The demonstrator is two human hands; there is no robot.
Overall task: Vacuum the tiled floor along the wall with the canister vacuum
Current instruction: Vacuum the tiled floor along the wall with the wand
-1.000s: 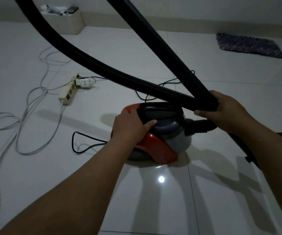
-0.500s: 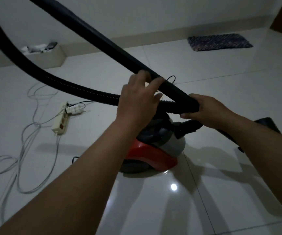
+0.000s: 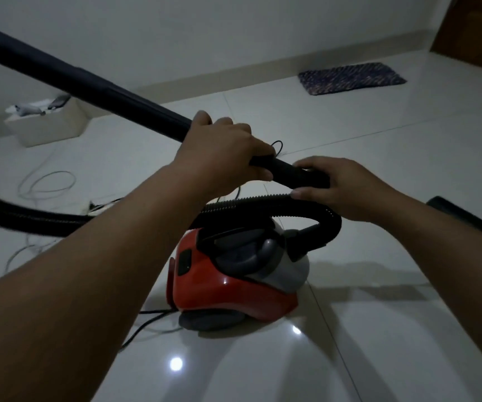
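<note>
Far left: white box (image 3: pixel 45 126) by the wall, loose cables (image 3: pixel 45 184) on the tiled floor (image 3: pixel 379 343), all off my line. Wand (image 3: pixel 103 91) runs up-left out of frame, so I can't see the nozzle end. Left hand (image 3: pixel 222 152) clenched around the wand's lower section, taking the weight. Right hand (image 3: pixel 341 190) grip is wrapped on the wand's near end, thumb against the ribbed hose (image 3: pixel 263 200) just below. My read: two hands, so I can steer the wand without the hose loop kinking. Canister vacuum (image 3: pixel 234 280) sits on the floor right under my hands, hose plugged into its front, power cord (image 3: pixel 146 323) trailing out left. Mat (image 3: pixel 350 78) lies near the wall, far right. No suction pass along the wall yet, I'd judge; wand needs swinging down first.
</note>
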